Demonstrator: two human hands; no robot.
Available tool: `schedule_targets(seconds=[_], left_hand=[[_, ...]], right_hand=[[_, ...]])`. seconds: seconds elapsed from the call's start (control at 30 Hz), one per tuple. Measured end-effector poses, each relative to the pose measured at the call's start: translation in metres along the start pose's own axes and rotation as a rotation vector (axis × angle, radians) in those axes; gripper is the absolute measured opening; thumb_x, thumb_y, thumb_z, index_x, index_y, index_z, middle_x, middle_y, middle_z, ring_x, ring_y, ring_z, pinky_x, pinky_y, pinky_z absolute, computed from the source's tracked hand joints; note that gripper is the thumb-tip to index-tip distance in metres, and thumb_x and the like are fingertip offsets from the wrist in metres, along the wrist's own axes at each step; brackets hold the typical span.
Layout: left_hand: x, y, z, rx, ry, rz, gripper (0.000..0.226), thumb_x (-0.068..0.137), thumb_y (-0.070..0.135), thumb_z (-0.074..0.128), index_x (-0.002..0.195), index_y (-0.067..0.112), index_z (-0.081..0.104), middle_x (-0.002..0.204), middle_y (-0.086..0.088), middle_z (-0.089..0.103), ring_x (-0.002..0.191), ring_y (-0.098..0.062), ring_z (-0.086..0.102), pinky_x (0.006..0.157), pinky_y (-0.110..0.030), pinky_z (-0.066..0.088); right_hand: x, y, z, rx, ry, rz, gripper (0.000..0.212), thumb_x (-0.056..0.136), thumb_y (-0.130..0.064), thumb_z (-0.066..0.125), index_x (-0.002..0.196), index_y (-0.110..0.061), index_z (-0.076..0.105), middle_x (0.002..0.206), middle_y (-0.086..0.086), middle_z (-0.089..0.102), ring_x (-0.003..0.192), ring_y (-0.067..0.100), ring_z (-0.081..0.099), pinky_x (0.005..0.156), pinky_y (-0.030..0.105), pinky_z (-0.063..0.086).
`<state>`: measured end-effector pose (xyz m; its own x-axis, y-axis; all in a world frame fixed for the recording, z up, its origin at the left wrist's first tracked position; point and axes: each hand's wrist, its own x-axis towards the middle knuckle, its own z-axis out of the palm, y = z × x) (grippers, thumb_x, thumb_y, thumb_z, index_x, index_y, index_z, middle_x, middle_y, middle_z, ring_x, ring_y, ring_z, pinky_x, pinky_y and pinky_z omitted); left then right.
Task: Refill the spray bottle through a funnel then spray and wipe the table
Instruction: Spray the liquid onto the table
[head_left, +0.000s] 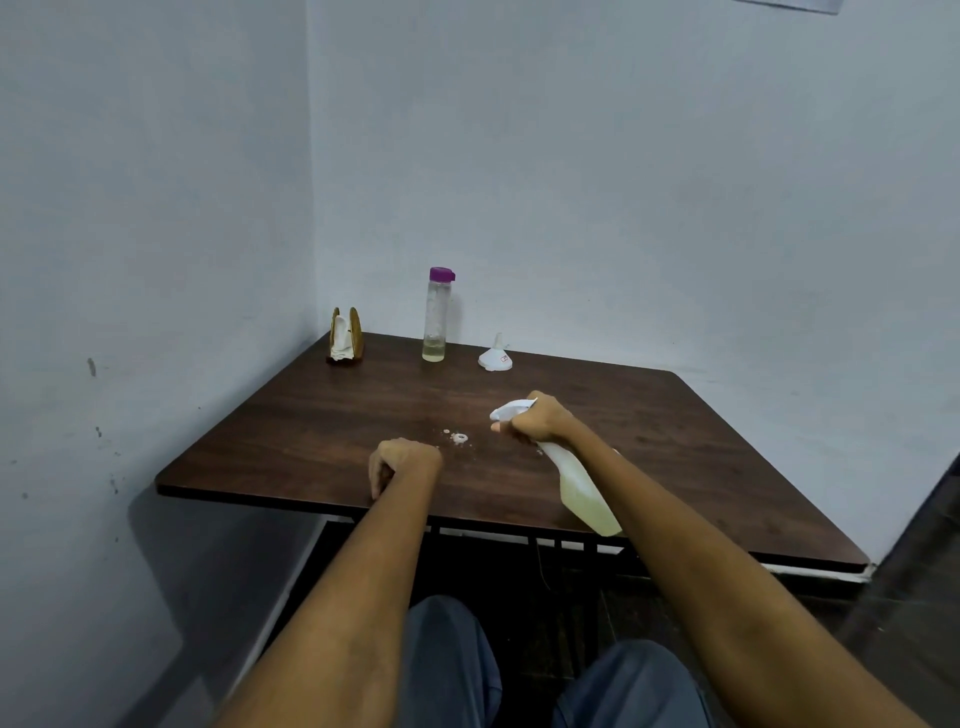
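Note:
My right hand (535, 418) grips the head of a white spray bottle (587, 493), which is tilted with its nozzle pointing left over the dark wooden table (322, 415). Pale yellowish liquid shows in the bottle's body under my forearm. A small white foamy spot (458, 438) lies on the table just left of the nozzle. My left hand (400, 462) rests near the table's front edge with its fingers loosely curled and holds nothing. A white funnel (496, 356) stands mouth-down at the back. Left of it stands a clear bottle with a purple cap (436, 317), a little liquid at its bottom.
A wooden napkin holder with a white cloth (344, 335) stands at the back left corner. Walls close the table in on the left and at the back. My knees are under the table's front edge.

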<state>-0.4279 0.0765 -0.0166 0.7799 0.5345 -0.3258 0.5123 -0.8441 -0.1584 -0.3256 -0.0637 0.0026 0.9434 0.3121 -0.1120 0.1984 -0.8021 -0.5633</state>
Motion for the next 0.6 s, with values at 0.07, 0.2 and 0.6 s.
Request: schedule_targets(seconds=[0.07,0.2,0.6], left_hand=[[0.0,-0.001,0.0,0.011,-0.015,0.012,0.027,0.093,0.023,0.053,0.114,0.011,0.068,0.109,-0.002,0.07,0.101,-0.019,0.068,0.036,-0.033,0.05],[-0.002,-0.004,-0.001,0.062,-0.006,0.021,0.03,0.093,0.03,0.056,0.113,0.011,0.067,0.112,0.0,0.069,0.103,-0.017,0.067,0.036,-0.028,0.049],[0.017,0.054,-0.025,-0.199,0.204,0.18,0.041,0.088,0.027,0.065,0.126,0.013,0.058,0.127,-0.003,0.06,0.117,-0.02,0.059,0.087,-0.031,0.052]], right_hand=[[-0.005,0.001,0.001,-0.095,0.021,-0.008,0.053,0.071,-0.045,0.07,0.112,-0.017,0.05,0.085,0.001,0.06,0.086,0.022,0.059,0.088,0.033,0.047],[-0.008,0.006,-0.008,0.022,-0.026,0.009,0.028,0.08,-0.02,0.064,0.103,-0.009,0.053,0.052,-0.006,0.063,0.055,0.015,0.063,0.067,0.03,0.054],[0.001,0.065,-0.072,0.257,0.68,0.025,0.062,0.082,-0.034,0.07,0.125,-0.001,0.042,0.12,0.015,0.055,0.115,0.033,0.054,0.087,0.038,0.046]])
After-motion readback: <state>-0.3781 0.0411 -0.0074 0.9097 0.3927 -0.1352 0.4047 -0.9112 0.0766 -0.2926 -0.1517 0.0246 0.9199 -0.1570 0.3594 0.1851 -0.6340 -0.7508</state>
